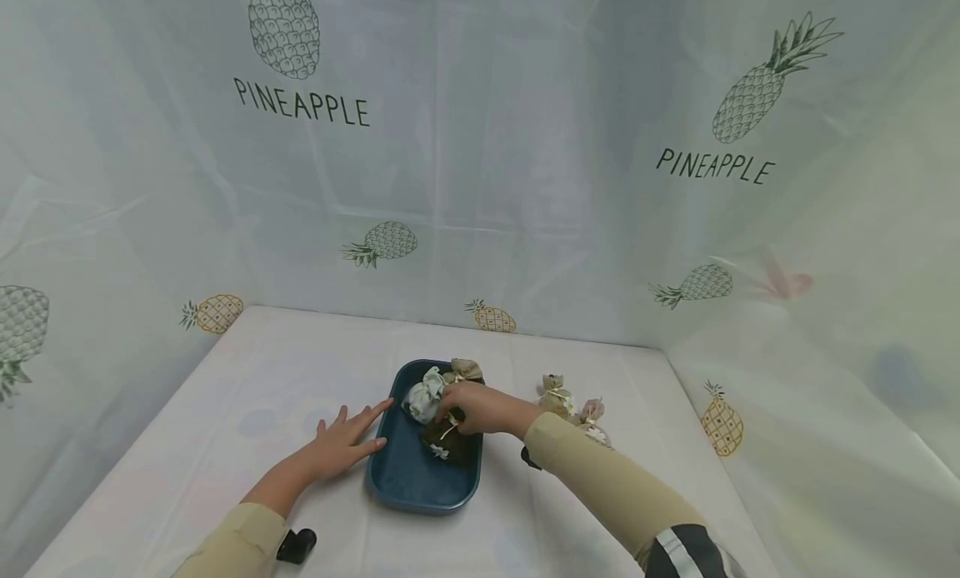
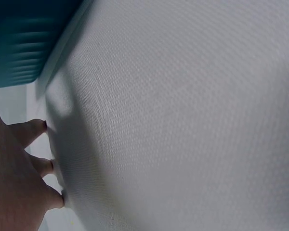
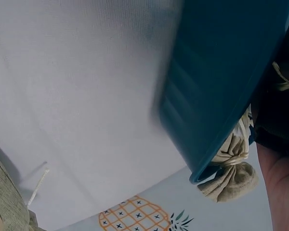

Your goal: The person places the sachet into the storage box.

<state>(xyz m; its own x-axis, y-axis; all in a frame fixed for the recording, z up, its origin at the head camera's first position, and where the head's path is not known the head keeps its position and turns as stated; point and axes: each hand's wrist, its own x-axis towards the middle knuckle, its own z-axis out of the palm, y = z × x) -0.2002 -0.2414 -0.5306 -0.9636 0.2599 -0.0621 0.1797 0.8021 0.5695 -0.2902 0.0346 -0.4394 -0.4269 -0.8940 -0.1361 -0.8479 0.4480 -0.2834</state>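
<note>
A blue rectangular tray (image 1: 420, 488) holds small drawstring cloth pouches. My right hand (image 1: 483, 407) reaches over its right rim and pinches the top of a dark brown pouch (image 1: 465, 453) that has a small white flower. Behind it in the tray lie a pale grey-green pouch (image 1: 422, 400) and a beige pouch (image 1: 467, 368), whose gathered top (image 3: 231, 185) pokes past the rim in the right wrist view. My left hand (image 1: 341, 446) is spread with straight fingers at the tray's left side; in the left wrist view its fingertips rest on the tablecloth.
Right of the tray, a tan pouch (image 1: 555, 395) and a pinkish pouch (image 1: 594, 420) lie on the white-covered table (image 1: 300, 378). A black object (image 1: 297, 546) sits by the left sleeve. A pineapple-print curtain (image 1: 525, 145) surrounds the table's back and sides.
</note>
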